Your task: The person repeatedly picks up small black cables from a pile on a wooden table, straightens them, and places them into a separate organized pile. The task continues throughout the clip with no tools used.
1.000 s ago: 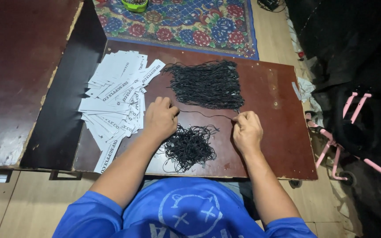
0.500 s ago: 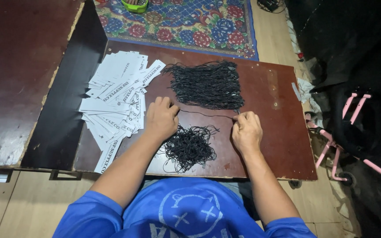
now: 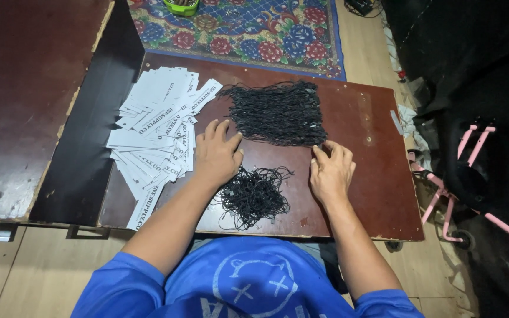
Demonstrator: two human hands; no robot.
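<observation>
Head view: both hands lie palm-down, fingers loosely spread, gripping nothing, on the brown board (image 3: 372, 176). Left hand (image 3: 216, 154) and right hand (image 3: 330, 171) touch the near edge of the flat cord pile (image 3: 278, 112); a tangled bundle (image 3: 253, 194) sits between the wrists. Nothing has shifted since before. White paper tags (image 3: 154, 129) fan out leftward.
</observation>
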